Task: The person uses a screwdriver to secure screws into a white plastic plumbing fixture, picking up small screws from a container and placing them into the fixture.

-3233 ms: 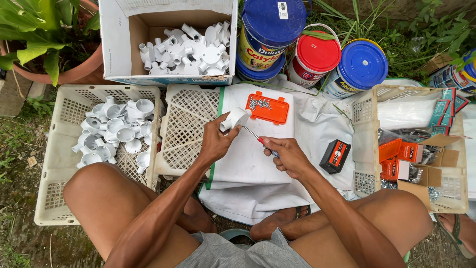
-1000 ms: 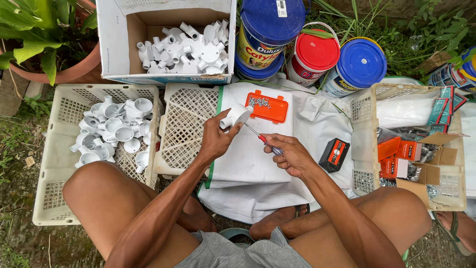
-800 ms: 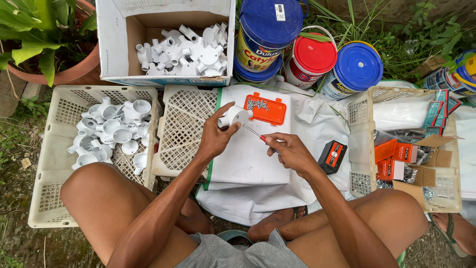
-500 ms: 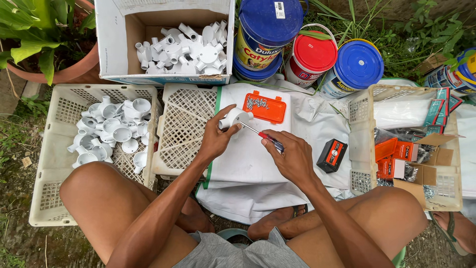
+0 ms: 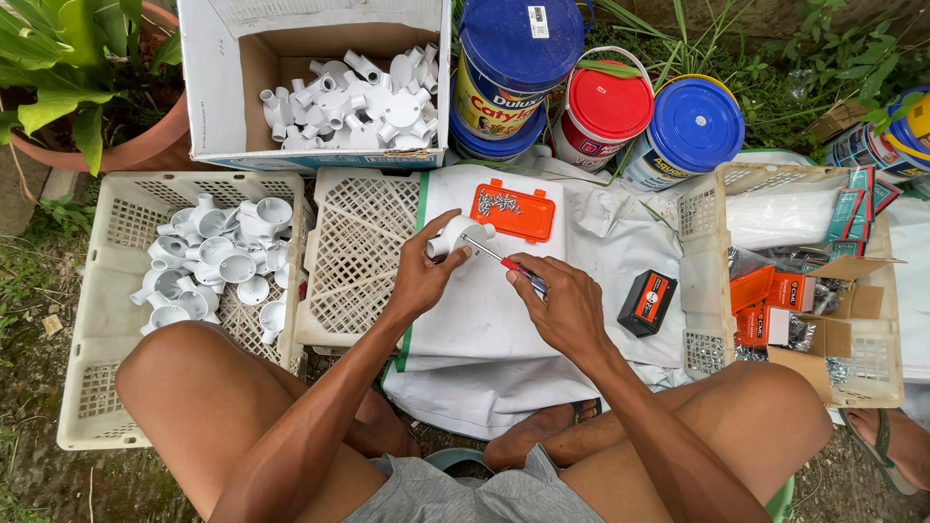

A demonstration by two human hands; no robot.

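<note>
Here, an orange tray (image 5: 513,212) lies beside a black box (image 5: 647,302).

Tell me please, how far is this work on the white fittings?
Looks partly done: a pile of white fittings lies in the left crate. In hand: the left hand holds one fitting while the right hand applies a screwdriver. Left: the cardboard box holds many more.

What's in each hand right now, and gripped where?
Left hand grips a white round conduit box by its side, fingers wrapped around its body. Right hand holds a screwdriver by its red handle, tip at the box.
</note>
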